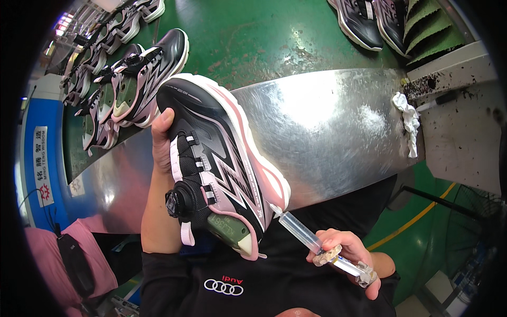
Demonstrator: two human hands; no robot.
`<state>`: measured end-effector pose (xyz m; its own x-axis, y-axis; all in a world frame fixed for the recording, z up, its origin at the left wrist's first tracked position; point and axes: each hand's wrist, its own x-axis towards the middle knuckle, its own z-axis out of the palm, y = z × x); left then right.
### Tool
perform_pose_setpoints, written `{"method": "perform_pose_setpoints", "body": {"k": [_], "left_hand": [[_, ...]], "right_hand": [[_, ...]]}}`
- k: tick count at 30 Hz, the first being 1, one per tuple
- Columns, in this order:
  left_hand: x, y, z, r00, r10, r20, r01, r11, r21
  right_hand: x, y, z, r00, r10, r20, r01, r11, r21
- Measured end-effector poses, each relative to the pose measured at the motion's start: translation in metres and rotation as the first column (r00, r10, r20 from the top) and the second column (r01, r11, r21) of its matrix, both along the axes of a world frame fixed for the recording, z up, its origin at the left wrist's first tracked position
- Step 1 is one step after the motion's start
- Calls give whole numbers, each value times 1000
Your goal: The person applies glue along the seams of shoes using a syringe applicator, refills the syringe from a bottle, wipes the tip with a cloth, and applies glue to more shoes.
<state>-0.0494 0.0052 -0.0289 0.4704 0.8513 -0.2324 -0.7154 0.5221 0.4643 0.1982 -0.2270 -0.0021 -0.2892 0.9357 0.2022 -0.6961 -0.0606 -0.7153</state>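
Observation:
A black, pink and white sneaker is tilted in front of me, its toe up and left and its heel toward my body. My left hand is closed on it, thumb on the upper near the toe; the other fingers are hidden behind the shoe. A round dial sits on its tongue, and a green shoe tree fills the opening. In my right hand is a clear syringe with tape-wrapped, dirty grips. Its tip is at the sole seam near the heel; I cannot tell whether it touches.
Beneath the shoe lies a shiny metal plate, with a crumpled white tissue at its right end. Several similar sneakers line the green surface at left. Another pair stands at the far right. A pink cloth is at lower left.

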Motion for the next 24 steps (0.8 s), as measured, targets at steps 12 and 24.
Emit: {"method": "perform_pose_setpoints", "body": {"k": [12, 24], "left_hand": [[-5, 5, -3, 988, 34, -148, -41, 998, -43], [-52, -7, 1, 932, -2, -362, -15, 999, -44]], "right_hand": [[1, -12, -12, 999, -46, -21, 46, 999, -6], [5, -7, -31, 999, 4, -42, -3, 1000, 28]]}}
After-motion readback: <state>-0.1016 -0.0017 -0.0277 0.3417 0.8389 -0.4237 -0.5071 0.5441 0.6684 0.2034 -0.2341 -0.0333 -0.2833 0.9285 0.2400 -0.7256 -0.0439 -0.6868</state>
